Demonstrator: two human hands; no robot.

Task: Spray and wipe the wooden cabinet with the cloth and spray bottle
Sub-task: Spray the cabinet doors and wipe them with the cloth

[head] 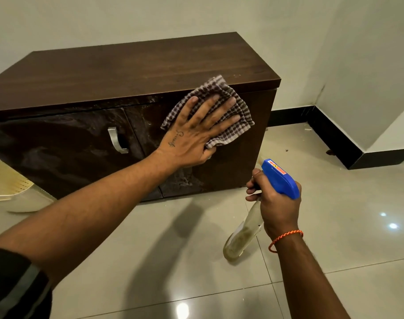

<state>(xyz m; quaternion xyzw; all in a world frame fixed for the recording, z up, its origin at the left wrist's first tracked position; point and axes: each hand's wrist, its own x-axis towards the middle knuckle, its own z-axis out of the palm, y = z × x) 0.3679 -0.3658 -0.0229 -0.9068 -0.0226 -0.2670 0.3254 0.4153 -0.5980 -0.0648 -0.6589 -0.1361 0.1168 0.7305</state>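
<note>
A low dark wooden cabinet point(132, 70) stands against the wall, its two front doors streaked with wet smears. My left hand point(196, 132) lies flat with spread fingers on a brown-and-white checked cloth point(235, 111), pressing it against the upper part of the right door, just under the top edge. My right hand point(277, 208) grips the neck of a clear spray bottle point(244, 236) with a blue trigger head point(281, 178), held low to the right of the cabinet. The nozzle points toward the cabinet's right end.
A metal handle point(117, 140) is on the left door. A cream plastic dustpan-like object point(14, 189) lies on the floor at the left. Glossy tiled floor point(196, 261) spreads in front. A wall corner with black skirting point(334, 132) juts out at the right.
</note>
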